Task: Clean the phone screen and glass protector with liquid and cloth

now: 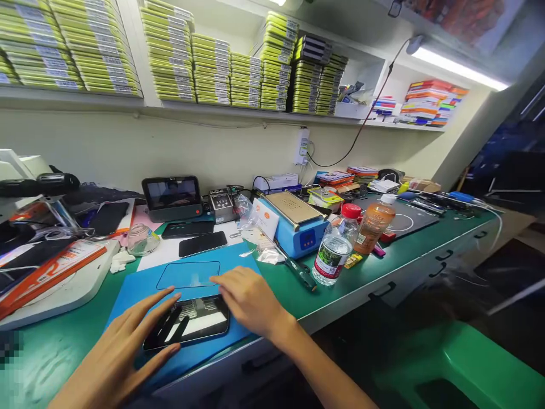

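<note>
Phone (187,322), dark glass face up and reflecting the shelves, lying flat on a blue mat (238,272) at the near edge of a green workbench (383,267); long axis runs left to right across the person's front, slightly tilted, with its left end nearer the bench edge. Left hand (123,352): open, fingers spread and flat, fingertips resting on or just over the phone's left end; gripping nothing. Right hand (251,301): open, palm down, fingers extended leftward along the phone's far edge at its right end, touching or just above the mat; gripping nothing. The phone lies between the two hands, one at each short end; both are about equally near, the left covering more of the glass. A raised rectangular outline (189,275) in the mat sits just beyond the phone. Further back on the mat and white paper: two more dark phones (202,243), a small glass dish (142,238). Behind these, a small screen unit (172,197) and a blue heating plate (293,224). Right of the mat, well apart from the hands: a water bottle (336,244) with red cap, an orange drink bottle (374,224). Shelves above carry stacks of yellow-green boxes (213,68).
</note>
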Tool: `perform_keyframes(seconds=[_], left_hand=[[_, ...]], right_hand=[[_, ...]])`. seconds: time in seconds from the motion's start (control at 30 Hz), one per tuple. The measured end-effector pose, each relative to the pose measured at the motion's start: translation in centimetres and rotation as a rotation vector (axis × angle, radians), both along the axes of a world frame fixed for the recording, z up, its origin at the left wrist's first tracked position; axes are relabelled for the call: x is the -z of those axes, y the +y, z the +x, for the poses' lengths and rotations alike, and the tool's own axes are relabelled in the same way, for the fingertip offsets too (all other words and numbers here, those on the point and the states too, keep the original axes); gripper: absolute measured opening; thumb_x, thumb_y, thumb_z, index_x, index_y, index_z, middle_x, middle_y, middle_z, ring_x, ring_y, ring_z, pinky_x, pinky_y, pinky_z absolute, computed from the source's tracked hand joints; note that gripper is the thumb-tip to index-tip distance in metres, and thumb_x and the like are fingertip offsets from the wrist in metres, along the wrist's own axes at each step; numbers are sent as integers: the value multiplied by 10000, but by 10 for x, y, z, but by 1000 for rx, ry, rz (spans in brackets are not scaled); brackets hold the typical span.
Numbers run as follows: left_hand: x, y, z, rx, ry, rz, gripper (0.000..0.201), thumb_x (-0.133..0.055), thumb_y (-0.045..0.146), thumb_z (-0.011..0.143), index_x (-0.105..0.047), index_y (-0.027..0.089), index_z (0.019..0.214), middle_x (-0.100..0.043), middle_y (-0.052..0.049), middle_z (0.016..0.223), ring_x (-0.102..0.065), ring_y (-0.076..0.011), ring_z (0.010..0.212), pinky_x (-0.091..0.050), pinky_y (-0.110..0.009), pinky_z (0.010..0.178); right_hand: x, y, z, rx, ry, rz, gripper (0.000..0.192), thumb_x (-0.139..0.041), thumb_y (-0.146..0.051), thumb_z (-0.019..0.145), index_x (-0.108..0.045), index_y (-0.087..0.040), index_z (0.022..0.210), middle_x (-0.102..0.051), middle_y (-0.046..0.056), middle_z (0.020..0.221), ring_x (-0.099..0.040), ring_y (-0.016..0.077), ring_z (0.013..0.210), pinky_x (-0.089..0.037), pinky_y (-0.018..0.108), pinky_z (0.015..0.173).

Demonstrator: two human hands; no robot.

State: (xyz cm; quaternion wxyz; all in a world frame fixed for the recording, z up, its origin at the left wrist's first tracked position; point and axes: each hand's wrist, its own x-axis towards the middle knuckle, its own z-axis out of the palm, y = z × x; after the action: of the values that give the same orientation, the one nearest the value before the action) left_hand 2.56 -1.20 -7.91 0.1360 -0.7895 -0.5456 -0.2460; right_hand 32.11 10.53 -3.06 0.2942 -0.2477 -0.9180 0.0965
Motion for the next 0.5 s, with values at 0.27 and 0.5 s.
perform_keyframes(seconds=[0.27, 0.5], left_hand=[[9, 22, 22, -21, -156, -103, 632, -688, 676, 942, -619, 356, 1482, -787, -32, 1333, -770, -295, 1172, -627, -379, 1004], [10, 19, 18, -12, -184, -143, 642, -697, 724, 896, -665, 412, 1456, -783, -20, 1333, -775, -315, 1148, -633, -392, 990]], right_hand=[[12, 4, 56, 308, 140, -77, 293, -485, -164, 1084, -746, -234, 1195, -786, 53, 1058, -737, 211, 976, -590, 350, 872], [14, -13, 48, 328, 191, 6, 285, -508, -200, 1082, -755, -243, 1217, -778, 51, 957, -736, 222, 893, -579, 358, 834]])
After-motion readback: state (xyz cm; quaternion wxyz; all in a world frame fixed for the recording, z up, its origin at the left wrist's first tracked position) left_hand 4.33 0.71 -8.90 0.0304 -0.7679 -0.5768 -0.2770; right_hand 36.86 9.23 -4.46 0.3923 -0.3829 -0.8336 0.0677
